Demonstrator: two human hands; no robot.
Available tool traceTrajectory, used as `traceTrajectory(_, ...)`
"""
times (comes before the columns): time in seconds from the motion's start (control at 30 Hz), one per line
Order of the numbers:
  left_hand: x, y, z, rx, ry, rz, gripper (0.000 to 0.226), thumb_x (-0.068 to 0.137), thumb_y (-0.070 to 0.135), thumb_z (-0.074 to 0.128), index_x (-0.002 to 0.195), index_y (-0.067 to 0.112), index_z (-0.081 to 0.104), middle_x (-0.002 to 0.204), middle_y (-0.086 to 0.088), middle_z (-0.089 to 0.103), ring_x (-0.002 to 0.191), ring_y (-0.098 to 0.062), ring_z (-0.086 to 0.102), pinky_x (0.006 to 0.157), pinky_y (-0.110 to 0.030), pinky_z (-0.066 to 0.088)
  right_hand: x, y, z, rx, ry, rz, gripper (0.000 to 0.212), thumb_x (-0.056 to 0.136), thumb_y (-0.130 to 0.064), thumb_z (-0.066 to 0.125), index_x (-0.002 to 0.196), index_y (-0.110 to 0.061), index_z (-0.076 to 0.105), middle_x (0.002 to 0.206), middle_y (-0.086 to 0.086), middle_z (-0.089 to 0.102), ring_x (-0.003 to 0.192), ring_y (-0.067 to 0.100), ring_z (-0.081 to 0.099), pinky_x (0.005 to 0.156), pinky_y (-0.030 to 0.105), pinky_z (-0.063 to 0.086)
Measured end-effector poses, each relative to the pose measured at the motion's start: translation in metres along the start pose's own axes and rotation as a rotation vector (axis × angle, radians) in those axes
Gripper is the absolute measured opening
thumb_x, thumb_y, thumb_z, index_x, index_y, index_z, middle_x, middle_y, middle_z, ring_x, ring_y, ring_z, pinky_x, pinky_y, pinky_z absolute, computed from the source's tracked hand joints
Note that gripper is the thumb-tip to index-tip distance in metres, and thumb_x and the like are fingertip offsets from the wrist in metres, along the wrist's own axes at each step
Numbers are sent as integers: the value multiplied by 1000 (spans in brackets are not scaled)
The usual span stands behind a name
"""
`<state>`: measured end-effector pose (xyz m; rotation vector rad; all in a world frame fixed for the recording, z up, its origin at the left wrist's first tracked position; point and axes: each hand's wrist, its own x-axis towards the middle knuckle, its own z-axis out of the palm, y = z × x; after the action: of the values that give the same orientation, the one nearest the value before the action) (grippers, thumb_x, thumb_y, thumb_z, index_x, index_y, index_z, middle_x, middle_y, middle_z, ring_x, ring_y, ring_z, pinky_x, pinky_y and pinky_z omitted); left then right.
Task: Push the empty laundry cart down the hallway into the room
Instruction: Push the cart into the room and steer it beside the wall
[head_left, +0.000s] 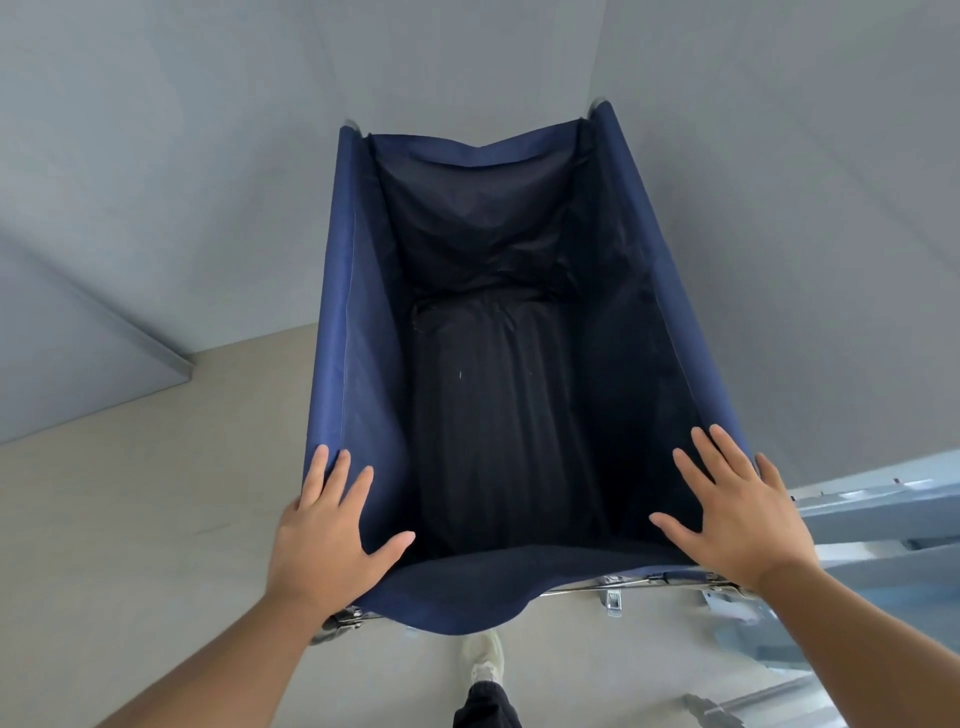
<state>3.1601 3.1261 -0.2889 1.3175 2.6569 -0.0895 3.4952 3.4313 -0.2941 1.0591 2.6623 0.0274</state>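
Against the laundry cart (358, 322), left hand (332, 535) and right hand (743, 519) press, fingers (721, 457) straight.

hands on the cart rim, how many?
2. Left hand flat on the near-left corner of the laundry cart; right hand flat on the near-right corner.

I see plain grey walls ahead: a left wall (182, 156) and a right wall (779, 182) that meet in a corner. The floor (130, 519) is pale beige and smooth. Low on my left, a grey panel (78, 353) juts out, with a lighter edge. Pale blue-grey metal frames (883, 499) stand at the right edge. The light is soft and even.
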Motion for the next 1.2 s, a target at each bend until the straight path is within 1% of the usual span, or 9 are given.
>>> traceTrajectory(0.13,18,-1,-3,7,0,1,93,76,84,37,137,17,60,151,-10,50,153,-31,23,84,-45,58,21,2,-5,-18,-12,5,95,84,-82,17,152,-21,41,166,6,25,156,22,7,119,53,24)
traceTrajectory(0.23,33,-1,-6,7,3,-2,94,76,84,35,137,18,59,152,-10,49,154,-30,22,84,-45,58,35,5,-10,-12,-7,15,96,83,-82,13,154,-22,36,167,5,21,156,22,4,121,51,21)
traceTrajectory(0.3,40,-1,-9,6,4,-4,94,76,85,35,138,18,59,153,-9,49,154,-30,21,84,-44,57,42,6,-13,-25,-26,17,97,83,-83,10,157,-24,30,169,3,15,156,21,-2,122,49,18)
traceTrajectory(0.4,51,-1,-11,7,6,-8,94,76,85,34,138,19,58,153,-9,48,154,-30,21,84,-44,57,54,8,-15,-25,-29,16,94,85,-83,12,158,-25,25,170,2,10,156,20,-7,123,48,17)
traceTrajectory(0.5,62,-2,-13,0,11,-6,93,76,85,36,137,18,59,152,-9,50,153,-30,22,82,-44,58,65,10,-20,-19,-37,14,93,86,-83,16,158,-25,26,170,2,10,156,20,-7,122,47,20)
traceTrajectory(0.67,84,-1,-17,13,11,-9,95,77,85,34,140,18,57,154,-8,47,154,-28,19,82,-43,58,86,14,-23,1,-40,10,94,85,-83,13,157,-25,27,170,2,10,156,19,-8,122,47,22)
traceTrajectory(0.87,111,-3,-21,22,19,-10,95,78,86,34,139,17,56,153,-9,48,154,-28,19,80,-44,59,111,18,-29,21,-20,4,97,83,-83,11,156,-23,32,169,3,15,156,19,-4,121,48,26)
traceTrajectory(1.0,128,-4,-23,17,21,-10,93,78,85,36,139,17,56,152,-8,49,154,-27,18,79,-44,59,126,21,-30,31,-15,-2,96,83,-82,13,155,-22,35,168,4,19,156,20,-2,119,48,28)
traceTrajectory(1.2,138,-5,-23,26,1,-25,95,79,86,32,139,16,56,152,-8,49,155,-27,17,79,-44,59,137,24,-30,34,-34,-19,96,83,-81,11,156,-23,30,169,3,14,156,20,-8,120,47,25)
